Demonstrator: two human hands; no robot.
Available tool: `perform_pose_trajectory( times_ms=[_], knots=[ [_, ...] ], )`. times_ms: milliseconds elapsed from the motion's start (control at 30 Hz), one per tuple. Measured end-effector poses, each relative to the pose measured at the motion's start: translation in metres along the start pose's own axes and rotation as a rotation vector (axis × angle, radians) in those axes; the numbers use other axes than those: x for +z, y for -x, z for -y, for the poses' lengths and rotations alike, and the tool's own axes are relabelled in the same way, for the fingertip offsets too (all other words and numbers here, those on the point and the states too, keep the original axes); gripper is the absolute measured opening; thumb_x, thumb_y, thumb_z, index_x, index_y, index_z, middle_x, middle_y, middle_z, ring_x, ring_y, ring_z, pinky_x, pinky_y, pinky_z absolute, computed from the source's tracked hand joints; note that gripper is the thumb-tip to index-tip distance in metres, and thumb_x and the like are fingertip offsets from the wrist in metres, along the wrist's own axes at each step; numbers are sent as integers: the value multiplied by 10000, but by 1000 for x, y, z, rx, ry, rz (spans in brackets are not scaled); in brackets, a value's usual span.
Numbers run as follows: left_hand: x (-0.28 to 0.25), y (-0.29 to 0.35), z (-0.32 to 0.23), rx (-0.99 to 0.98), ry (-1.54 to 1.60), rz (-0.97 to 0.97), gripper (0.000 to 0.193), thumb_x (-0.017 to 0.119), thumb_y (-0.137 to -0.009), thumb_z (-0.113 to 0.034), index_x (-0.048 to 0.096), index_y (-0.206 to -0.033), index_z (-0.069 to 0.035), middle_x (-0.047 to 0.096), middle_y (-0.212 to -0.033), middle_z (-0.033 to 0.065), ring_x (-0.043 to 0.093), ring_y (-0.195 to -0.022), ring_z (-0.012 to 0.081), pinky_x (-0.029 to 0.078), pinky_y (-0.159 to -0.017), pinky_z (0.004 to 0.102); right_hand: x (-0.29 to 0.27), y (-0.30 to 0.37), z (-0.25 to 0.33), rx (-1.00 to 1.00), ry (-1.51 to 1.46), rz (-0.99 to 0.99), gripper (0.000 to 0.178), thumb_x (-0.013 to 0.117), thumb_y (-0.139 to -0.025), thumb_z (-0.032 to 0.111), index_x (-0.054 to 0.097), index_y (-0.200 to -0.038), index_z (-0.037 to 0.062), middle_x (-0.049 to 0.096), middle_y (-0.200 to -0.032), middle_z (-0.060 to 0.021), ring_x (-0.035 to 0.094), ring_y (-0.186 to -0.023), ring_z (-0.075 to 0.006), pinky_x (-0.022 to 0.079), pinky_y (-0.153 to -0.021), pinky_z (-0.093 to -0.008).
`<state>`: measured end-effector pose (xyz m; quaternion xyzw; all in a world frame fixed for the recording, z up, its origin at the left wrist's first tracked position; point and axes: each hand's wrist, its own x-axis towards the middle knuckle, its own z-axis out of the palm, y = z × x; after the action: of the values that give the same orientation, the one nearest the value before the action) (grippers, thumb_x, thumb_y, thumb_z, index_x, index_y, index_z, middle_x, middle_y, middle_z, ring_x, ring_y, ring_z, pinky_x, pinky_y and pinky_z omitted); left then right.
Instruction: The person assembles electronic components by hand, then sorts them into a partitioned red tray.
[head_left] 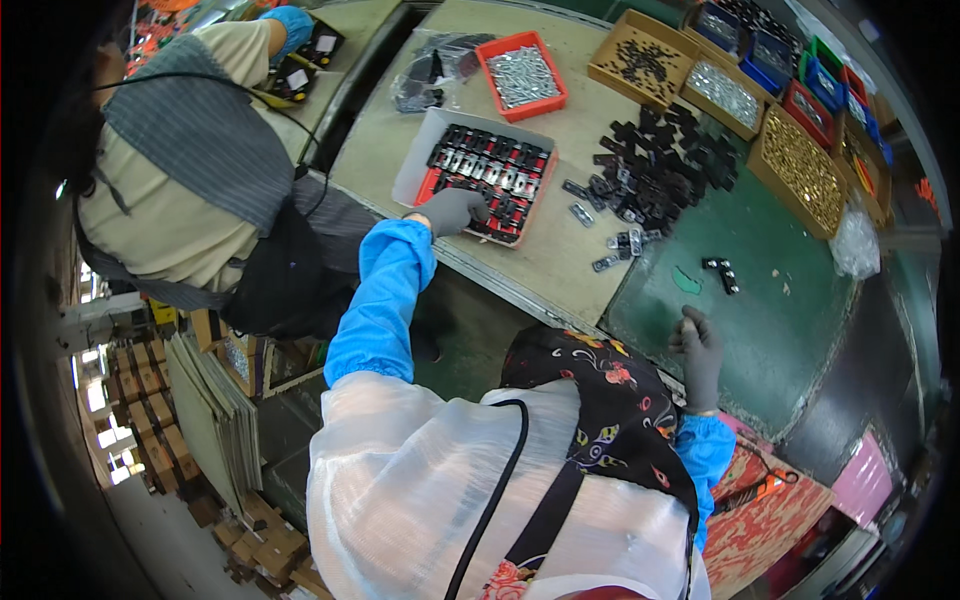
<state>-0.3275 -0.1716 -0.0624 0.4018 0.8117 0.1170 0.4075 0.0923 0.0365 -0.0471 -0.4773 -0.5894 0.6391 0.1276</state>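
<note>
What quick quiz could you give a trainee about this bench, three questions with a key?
1. Multiple choice: the left hand is at (a) a brown box of gold-coloured pieces, (b) a white box of black, red and silver parts, (c) a clear plastic bag.
2. True or false: the orange-red tray holds gold-coloured pieces.
3. Fill in: the bench surface beneath the right hand is coloured ____.
Key: 1 b; 2 false, silver-coloured; 3 green.

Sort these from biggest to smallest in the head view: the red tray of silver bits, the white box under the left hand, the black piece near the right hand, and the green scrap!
1. White box
2. Red tray
3. Black piece and green scrap: too alike to rank
</note>
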Motion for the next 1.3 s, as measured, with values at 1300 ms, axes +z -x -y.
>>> perform_pose_trajectory(
  times_ms=[1300],
  knots=[
    [125,24,-215,202,1091,348,337,585,-898,-200,566,-1171,-2,634,-954,73,620,-776,124,518,-646,249,33,16,56,-354,502,71,323,643,-800,142,561,-1099,53,621,-880,-106,626,-780,-239,498,-675,-352]
  ],
)
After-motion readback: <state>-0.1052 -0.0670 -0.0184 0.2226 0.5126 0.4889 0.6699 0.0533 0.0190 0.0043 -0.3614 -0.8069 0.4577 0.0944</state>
